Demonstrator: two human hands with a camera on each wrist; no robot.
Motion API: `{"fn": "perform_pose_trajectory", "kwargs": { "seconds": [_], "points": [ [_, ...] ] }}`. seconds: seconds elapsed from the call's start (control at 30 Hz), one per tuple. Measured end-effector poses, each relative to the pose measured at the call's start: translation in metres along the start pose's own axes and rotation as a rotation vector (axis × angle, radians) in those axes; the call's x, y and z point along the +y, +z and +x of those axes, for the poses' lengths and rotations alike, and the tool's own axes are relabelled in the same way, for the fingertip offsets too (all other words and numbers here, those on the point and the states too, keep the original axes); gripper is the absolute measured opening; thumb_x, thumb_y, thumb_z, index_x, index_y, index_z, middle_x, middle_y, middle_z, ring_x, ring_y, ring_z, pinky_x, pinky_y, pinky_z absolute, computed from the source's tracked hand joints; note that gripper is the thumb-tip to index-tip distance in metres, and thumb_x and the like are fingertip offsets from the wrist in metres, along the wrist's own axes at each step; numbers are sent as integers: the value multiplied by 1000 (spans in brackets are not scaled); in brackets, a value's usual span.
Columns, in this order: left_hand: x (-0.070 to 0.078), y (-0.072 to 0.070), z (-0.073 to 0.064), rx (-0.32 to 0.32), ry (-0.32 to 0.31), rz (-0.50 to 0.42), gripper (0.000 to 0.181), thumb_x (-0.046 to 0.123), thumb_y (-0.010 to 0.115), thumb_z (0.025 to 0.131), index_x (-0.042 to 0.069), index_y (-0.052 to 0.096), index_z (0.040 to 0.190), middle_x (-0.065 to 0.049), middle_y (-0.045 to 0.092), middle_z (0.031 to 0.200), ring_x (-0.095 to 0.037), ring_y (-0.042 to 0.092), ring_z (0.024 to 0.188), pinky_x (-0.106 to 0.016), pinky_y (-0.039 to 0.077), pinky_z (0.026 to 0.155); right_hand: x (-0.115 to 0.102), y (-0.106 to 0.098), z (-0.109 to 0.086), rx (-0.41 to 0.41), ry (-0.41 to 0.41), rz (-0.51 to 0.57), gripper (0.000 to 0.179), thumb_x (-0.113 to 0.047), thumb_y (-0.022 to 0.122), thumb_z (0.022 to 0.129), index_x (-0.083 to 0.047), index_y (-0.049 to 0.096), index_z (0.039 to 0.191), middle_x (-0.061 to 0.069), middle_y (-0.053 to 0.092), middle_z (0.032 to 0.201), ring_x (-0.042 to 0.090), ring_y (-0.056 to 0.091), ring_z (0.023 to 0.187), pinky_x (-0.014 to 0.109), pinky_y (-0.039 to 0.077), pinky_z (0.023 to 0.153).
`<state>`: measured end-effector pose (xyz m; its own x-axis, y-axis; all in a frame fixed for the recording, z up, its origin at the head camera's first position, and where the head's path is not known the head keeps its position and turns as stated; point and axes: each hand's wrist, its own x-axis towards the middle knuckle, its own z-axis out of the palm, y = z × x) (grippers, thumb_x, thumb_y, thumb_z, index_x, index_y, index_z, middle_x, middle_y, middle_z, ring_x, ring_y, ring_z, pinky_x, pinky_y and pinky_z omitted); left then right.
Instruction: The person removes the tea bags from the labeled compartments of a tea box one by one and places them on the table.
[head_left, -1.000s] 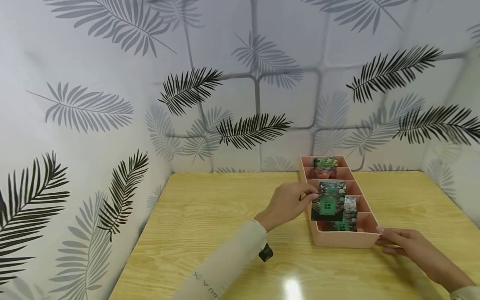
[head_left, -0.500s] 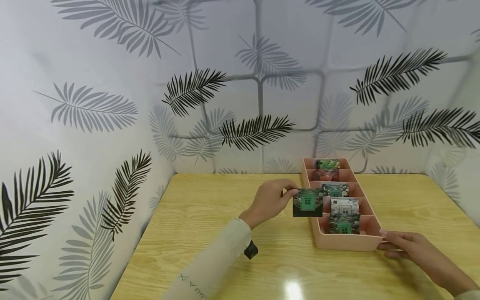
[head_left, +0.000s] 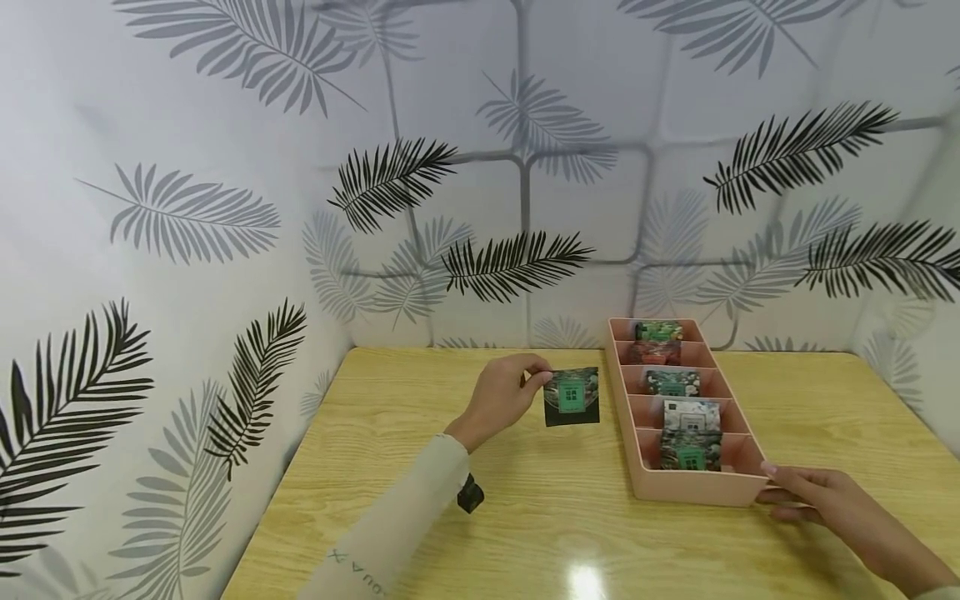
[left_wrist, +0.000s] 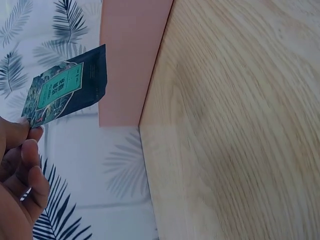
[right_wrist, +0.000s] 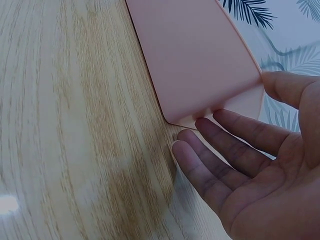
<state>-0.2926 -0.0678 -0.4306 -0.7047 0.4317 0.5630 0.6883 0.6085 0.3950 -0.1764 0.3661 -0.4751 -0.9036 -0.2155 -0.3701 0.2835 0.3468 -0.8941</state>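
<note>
A dark sachet (head_left: 572,397) with a green label hangs upright above the table, to the left of a pink divided box. My left hand (head_left: 498,398) pinches its upper left corner between thumb and fingertips; in the left wrist view the sachet (left_wrist: 66,86) tilts, well apart from the box wall. The pink box (head_left: 697,487) stands on the table. At its near right corner is my right hand (head_left: 847,512), its thumb on the rim. In the right wrist view, the right hand's fingers (right_wrist: 245,132) lie nearly straight, touching the box's corner.
Inside the box, sachets stand in separate compartments: a dark green one (head_left: 690,451) nearest, a white one (head_left: 691,415), another green one (head_left: 672,382), a red one (head_left: 657,353) and a bright green one (head_left: 658,331). A leaf-patterned wall (head_left: 480,200) backs the wooden table (head_left: 540,517).
My left hand has drawn the sachet leftward from over the box to beside it, uncovering the compartments. The right hand has stayed at the box's corner.
</note>
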Motion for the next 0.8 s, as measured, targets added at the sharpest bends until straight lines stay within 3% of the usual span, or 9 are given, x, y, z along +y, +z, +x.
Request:
{"fn": "perform_pose_trajectory", "kwargs": {
  "seconds": [0.43, 0.8],
  "points": [
    [-32, -13, -6, 37, -89, -3, 13, 24, 62, 94, 19, 71, 102, 9, 68, 89, -5, 44, 52, -24, 40, 52, -1, 0, -2, -2, -13, 4, 67, -40, 44, 101, 17, 39, 136, 19, 64, 117, 17, 65, 102, 39, 51, 86],
    [-66, -23, -14, 51, -186, -29, 14, 26, 62, 93, 20, 71, 102, 9, 67, 88, -4, 54, 64, -26, 46, 59, 0, 0, -1, -2, -6, 4, 69, -42, 45, 101, 16, 37, 137, 19, 63, 119, 19, 65, 104, 39, 51, 86]
  ]
}}
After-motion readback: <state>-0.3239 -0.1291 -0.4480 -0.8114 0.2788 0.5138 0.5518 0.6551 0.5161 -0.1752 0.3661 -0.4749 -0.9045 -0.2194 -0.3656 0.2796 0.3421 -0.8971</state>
